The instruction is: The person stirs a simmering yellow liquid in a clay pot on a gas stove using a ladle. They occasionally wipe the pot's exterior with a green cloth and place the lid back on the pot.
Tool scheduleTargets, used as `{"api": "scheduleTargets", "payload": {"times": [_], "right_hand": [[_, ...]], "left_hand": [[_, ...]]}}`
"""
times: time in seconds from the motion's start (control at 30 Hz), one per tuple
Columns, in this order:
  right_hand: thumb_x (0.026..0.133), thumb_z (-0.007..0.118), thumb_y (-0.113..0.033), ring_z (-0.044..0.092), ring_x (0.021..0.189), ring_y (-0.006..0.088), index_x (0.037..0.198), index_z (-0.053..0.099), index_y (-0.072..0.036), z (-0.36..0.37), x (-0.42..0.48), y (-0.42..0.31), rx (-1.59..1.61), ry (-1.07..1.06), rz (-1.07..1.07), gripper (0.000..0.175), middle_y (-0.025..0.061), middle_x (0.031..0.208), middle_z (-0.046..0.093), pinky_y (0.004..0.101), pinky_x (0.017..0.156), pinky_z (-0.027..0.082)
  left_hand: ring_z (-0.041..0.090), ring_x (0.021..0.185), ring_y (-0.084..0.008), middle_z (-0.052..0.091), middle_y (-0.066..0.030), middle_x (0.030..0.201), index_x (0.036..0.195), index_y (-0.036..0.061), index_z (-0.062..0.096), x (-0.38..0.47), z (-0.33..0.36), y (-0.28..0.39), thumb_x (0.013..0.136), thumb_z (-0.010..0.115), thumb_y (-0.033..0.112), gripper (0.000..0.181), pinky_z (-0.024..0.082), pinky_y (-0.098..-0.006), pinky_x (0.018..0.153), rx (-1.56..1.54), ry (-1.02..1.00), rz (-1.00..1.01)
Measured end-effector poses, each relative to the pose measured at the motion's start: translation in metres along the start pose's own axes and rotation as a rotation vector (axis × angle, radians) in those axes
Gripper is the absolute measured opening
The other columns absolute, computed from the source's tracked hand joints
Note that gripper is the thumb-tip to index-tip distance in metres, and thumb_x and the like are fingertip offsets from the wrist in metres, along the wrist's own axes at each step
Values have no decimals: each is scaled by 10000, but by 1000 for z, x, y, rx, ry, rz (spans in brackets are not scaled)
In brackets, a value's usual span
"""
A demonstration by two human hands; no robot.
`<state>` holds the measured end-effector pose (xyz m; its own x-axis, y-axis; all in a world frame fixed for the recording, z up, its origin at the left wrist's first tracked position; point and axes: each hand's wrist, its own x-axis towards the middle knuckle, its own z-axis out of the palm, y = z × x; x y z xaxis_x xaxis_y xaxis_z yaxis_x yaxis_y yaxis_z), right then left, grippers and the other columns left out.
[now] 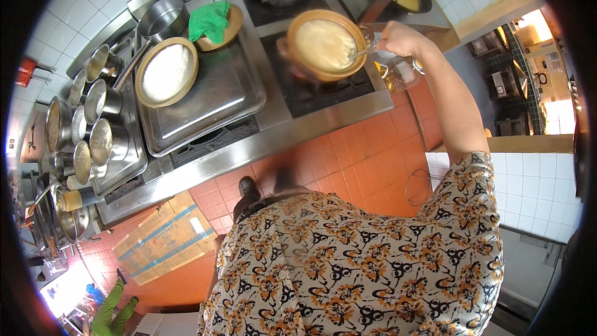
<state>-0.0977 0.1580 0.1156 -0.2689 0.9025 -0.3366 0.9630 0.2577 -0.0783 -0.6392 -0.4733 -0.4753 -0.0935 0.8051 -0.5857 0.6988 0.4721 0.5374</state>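
My right hand [399,39] grips the handle of a metal utensil [366,51], probably a spoon or fork. Its lower end dips into a pale, creamy mixture [322,42] inside a round earthenware pot [298,67]. That pot rests over a black stove burner [298,98]. A blurred brown shape, perhaps a side handle, shows at the pot's left edge. My left hand is out of view. To the left, a second earthenware dish [191,81] with white contents sits on a metal tray [210,112]. Behind it, a green cloth [209,21] drapes over another tan earthenware piece [233,28].
Several small steel pans [107,140] crowd the left tray, near a larger saucepan [163,18]. Plastic bottles [401,74] stand right of the stove. Flattened cardboard [163,238] lies on the red tiled floor [354,149]. A person in green trousers [112,308] appears lower left.
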Motion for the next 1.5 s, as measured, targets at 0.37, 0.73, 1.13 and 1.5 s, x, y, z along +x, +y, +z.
{"api": "scheduleTargets", "payload": {"times": [0.37, 0.73, 1.13, 1.5], "right_hand": [[894, 648, -354, 635, 1134, 386, 1034, 722, 53, 21, 29, -22, -53, 131, 120, 437, 240, 1160, 678, 404, 964, 503], [849, 689, -235, 670, 743, 352, 883, 703, 89, -1, -1, 5, -53, -22, 1, 327, 283, 786, 662, 440, 704, 500], [900, 630, -303, 645, 1118, 395, 1038, 731, 27, 16, 20, -26, -53, 168, 171, 372, 256, 1118, 690, 428, 960, 513], [854, 686, -217, 655, 741, 394, 906, 700, 84, 2, -4, -3, -49, -29, -53, 306, 291, 796, 654, 463, 714, 497]], "left_hand": [[726, 866, -319, 745, -155, 993, 1067, 124, 766, -12, 8, 2, 869, 639, 381, 348, 562, -424, 736, 70, 36, 30], [724, 893, -327, 746, -156, 997, 1057, 128, 770, 6, 8, 0, 866, 625, 422, 379, 558, -424, 762, 226, -83, -49], [727, 904, -327, 745, -164, 1011, 1060, 121, 776, -3, 6, 4, 851, 649, 413, 381, 564, -421, 770, 153, -91, -55], [727, 907, -324, 748, -161, 1013, 1036, 119, 784, -3, 0, 7, 845, 673, 417, 371, 562, -413, 773, 12, -18, -80]]}}
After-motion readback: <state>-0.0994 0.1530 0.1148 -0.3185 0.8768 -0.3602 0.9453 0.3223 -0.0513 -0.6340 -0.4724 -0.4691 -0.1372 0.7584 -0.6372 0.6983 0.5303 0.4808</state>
